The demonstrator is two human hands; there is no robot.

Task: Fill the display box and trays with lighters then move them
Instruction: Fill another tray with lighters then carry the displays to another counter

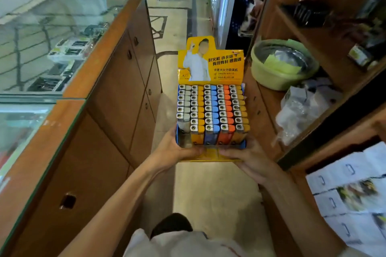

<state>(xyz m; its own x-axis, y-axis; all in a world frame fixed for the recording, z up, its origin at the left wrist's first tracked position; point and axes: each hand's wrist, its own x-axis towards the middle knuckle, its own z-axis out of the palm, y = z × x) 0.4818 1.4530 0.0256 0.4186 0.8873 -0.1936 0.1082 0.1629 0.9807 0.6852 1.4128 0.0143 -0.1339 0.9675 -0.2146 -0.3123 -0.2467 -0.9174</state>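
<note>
Glass-topped desk (100, 64): stands along the left of the aisle, with a wooden frame. The goods under the glass are too blurred to name.
Left hand (173, 148): grips the near-left corner of the display box, thumb up along the side wall. The fingers underneath are hidden.
Display box (211, 62): yellow card with its header panel upright at the far side. It is carried in the air over the aisle floor, between desk and shelf, touching neither.
Lighters (213, 108): upright in five columns of grey, yellow, blue, orange and yellow. The left column stops short, leaving a gap at the near-left corner, where one grey lighter sits lower than its neighbours.
Right hand (248, 158): clasps the near-right corner, fingers wrapped round the front edge.
Shelf (269, 106): wooden, on the right, holding a green basin (257, 69) and clear plastic bags (302, 108). Its edge is near the box.
Stage: filling looks almost done and the move is probably under way.
Risk: a tilt toward the near-left gap could topple the loose grey column. A swing to the right could knock the box against the shelf edge. Only the near edge is supported, so the thin card may sag at the far side.
</note>
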